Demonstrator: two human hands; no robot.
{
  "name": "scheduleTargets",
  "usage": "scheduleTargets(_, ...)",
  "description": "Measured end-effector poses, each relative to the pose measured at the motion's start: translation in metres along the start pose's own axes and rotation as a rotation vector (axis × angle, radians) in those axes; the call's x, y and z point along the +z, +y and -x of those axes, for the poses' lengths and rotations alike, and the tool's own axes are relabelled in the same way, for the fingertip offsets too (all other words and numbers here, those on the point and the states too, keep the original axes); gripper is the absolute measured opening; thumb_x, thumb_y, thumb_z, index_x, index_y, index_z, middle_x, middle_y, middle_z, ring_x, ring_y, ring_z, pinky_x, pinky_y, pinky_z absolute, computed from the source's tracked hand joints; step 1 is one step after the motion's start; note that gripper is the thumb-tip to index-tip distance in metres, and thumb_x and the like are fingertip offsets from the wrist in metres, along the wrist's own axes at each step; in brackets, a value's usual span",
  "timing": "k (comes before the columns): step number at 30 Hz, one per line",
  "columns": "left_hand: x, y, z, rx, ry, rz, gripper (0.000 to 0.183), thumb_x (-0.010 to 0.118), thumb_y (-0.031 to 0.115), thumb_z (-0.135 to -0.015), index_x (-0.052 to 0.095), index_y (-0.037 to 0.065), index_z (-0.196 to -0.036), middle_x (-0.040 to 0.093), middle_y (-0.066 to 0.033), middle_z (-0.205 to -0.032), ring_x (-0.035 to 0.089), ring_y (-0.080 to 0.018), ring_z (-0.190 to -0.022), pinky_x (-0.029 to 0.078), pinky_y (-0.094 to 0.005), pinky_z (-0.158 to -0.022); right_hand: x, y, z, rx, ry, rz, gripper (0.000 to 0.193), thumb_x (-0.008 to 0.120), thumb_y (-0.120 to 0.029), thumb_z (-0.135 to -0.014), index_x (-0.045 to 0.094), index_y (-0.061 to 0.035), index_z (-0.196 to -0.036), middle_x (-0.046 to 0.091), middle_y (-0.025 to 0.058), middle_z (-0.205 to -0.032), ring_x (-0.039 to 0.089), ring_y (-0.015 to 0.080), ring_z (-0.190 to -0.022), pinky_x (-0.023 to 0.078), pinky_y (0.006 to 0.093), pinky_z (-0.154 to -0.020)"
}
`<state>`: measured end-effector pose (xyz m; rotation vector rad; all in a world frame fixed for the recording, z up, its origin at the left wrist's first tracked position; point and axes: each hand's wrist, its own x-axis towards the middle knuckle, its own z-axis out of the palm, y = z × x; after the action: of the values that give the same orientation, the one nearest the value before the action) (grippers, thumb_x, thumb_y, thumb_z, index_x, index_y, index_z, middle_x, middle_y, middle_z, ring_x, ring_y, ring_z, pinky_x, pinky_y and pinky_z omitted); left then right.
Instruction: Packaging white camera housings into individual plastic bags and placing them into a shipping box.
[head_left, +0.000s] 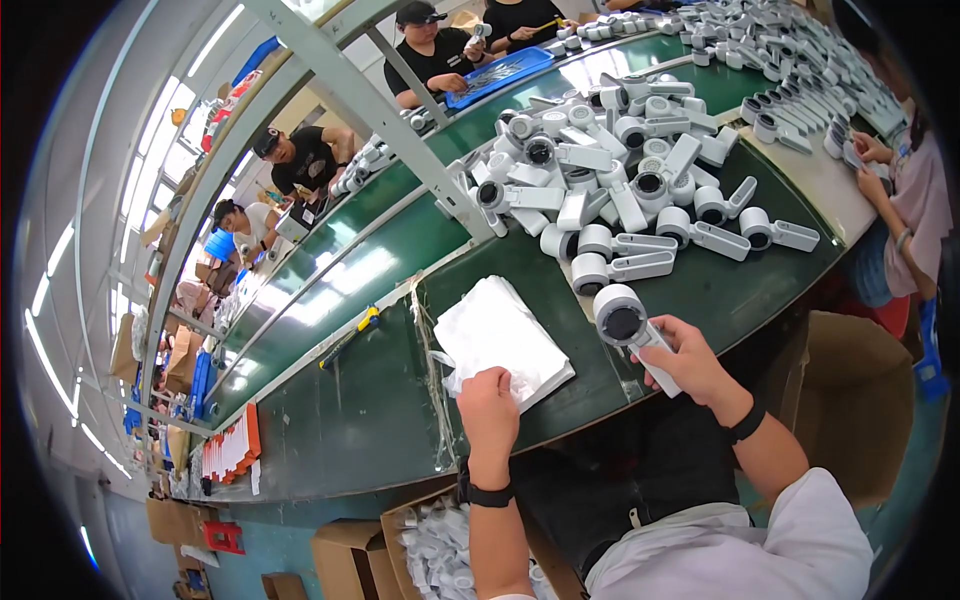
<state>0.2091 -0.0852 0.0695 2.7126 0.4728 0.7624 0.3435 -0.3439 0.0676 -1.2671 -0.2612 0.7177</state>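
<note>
My right hand point(692, 362) is wrapped round the handle of a white handheld fan point(622, 316). The fan's round head points up and to the left, its dark round opening in view. At the near left corner of a stack of thin white plastic bags point(508, 335), my left hand point(489, 400) has its fingers curled and pressed together on a loose, crinkled bag edge point(520, 384). Beyond the stack and the held fan lies a big heap of similar white fans point(625, 180) on the green bench point(370, 420), jumbled, with several nearer ones lying side by side.
A yellow-and-black cutter point(350, 337) lies left of the bags. Below the bench stand an open carton of bagged white fans point(445, 545) and a cardboard box point(850, 400). A metal frame post point(400, 130) rises beyond. Co-workers sit across and at the right point(900, 190).
</note>
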Motion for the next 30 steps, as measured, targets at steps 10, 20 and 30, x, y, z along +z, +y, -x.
scheduleTargets(10, 0.006, 0.042, 0.022, 0.025, 0.199, 0.16, 0.012, 0.062, 0.01, -0.091, 0.066, -0.001, -0.095, 0.065, -0.0154, -0.084, 0.062, -0.0288, -0.076, 0.048, -0.0349, -0.069, 0.025, 0.033, 0.025, 0.021, 0.015, -0.225, 0.033, 0.074, -0.003, -0.077, 0.055, -0.0018, -0.104, 0.065, 0.0085, -0.089, 0.062, 0.0149, -0.065, 0.052, 0.0288, -0.059)
scheduleTargets(20, 0.027, 0.079, 0.054, -0.547, 0.007, 1.136, 0.021, 0.066, 0.013, -0.093, 0.066, -0.006, -0.101, 0.067, -0.0053, -0.086, 0.059, -0.0085, -0.078, 0.047, -0.0215, -0.071, 0.073, 0.044, 0.01, -0.171, 0.056, -0.16, 0.039, 0.074, 0.001, -0.075, 0.056, -0.0032, -0.109, 0.065, 0.0045, -0.092, 0.064, 0.0122, -0.08, 0.054, 0.028, -0.065)
scheduleTargets(30, 0.03, 0.063, 0.058, -0.755, 0.211, 1.646, 0.012, 0.062, 0.012, -0.095, 0.06, 0.0, -0.099, 0.063, -0.0017, -0.085, 0.059, -0.0092, -0.074, 0.047, -0.0218, -0.066, 0.071, 0.037, 0.009, -0.105, 0.115, -0.261, 0.034, 0.073, 0.001, -0.076, 0.053, -0.0019, -0.103, 0.064, 0.005, -0.084, 0.062, 0.0118, -0.066, 0.052, 0.0279, -0.059)
